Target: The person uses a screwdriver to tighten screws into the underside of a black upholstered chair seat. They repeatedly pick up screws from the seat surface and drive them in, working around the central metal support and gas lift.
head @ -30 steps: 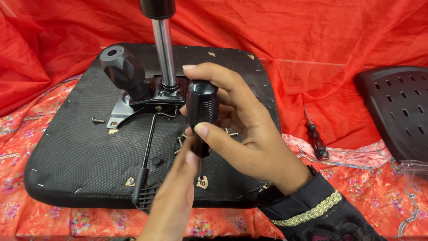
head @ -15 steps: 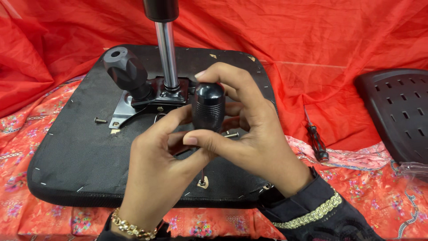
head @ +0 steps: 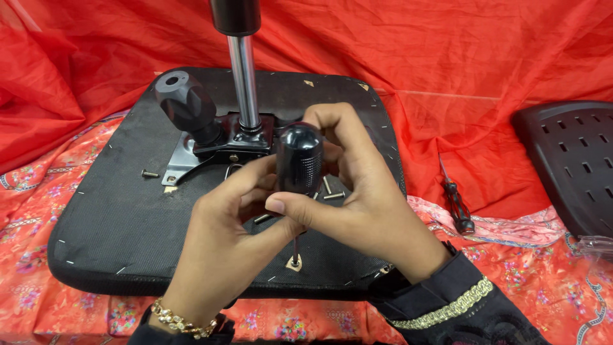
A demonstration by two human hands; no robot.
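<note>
Hands: left hand (head: 220,239) and right hand (head: 357,204) both clasped around screwdriver (head: 299,160).
Risk: tip slipping off screw (head: 294,260), if tilted.

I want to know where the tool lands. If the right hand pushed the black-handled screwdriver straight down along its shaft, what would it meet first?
The right hand would likely press the screwdriver tip into the screw hole in the black upturned seat base.

Red cloth (head: 485,57) over a flowered orange spread (head: 562,287) covers the surface. On it lie an upturned chair seat (head: 108,211), a small screwdriver (head: 456,198), and probably a chair back (head: 575,160).
</note>
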